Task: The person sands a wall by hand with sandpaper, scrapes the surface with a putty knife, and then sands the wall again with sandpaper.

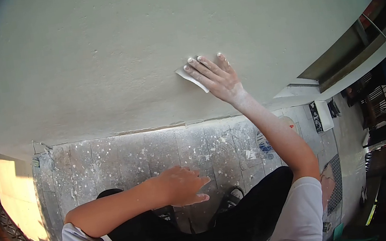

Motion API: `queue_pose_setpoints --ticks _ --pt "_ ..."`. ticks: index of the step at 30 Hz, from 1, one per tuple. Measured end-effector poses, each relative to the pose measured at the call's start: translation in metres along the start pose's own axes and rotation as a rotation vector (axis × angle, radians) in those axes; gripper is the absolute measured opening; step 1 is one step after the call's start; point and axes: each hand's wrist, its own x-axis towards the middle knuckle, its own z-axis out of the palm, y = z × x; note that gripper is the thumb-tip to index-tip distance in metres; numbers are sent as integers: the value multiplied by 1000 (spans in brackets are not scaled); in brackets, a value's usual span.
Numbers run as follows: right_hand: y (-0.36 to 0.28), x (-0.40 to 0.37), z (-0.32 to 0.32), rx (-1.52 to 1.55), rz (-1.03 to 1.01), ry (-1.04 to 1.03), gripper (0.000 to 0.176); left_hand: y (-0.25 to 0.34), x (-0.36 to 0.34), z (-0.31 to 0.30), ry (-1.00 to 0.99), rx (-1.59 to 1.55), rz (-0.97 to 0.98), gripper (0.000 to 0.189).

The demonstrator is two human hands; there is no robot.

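My right hand [214,76] lies against the pale grey-green wall [112,63], its fingers stretched out over a small whitish piece of sandpaper [193,80]. The sandpaper's left edge shows beside the index finger, and the rest is hidden under the palm and fingers. White dust coats the fingertips, hand and forearm. My left hand [182,186] hangs in front of my knees over the floor, holding nothing, with thumb and fingers apart. The wall has small pits and faint uneven patches.
Paint-spattered floor tiles [125,161] run along the wall's base. Behind my right forearm stands a partly hidden round bucket [264,143]. A white tray [322,115] lies farther right. A window opening [335,55] is at the upper right. Sunlight falls at the left.
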Motion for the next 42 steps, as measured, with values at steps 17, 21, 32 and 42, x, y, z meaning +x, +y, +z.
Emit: queue_pose_setpoints --ticks 17,21,32,42 --pt "-60 -27 -2 444 -108 -359 62 -12 -6 -5 2 -79 30 61" --pt "-76 -50 -22 757 -234 -440 60 -12 -13 3 11 -74 54 61" --pt "-34 19 -10 181 -271 -395 64 -14 -6 6 3 -93 75 60" --pt "-119 -154 4 904 -182 -1523 34 -88 26 4 565 -376 -328 74"
